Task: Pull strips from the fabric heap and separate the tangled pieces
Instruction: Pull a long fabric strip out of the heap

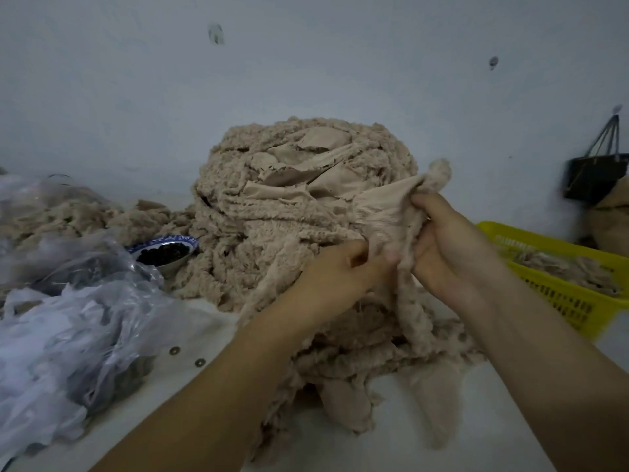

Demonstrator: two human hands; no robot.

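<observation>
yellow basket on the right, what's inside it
Inside the yellow basket lie beige fluffy fabric strips, piled loosely. They cover its floor, so anything underneath cannot be seen, and the basket's right end runs out of the frame.

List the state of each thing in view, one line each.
fabric heap: piled high, tangled.
strip: lifted against the heap, held between both hands.
left-hand grip: pinches the strip's lower edge.
right-hand grip: holds the strip's upper end.
yellow basket: holds some fabric pieces.
bowl: upright, filled with dark bits.
black bag: hanging on the wall.
</observation>
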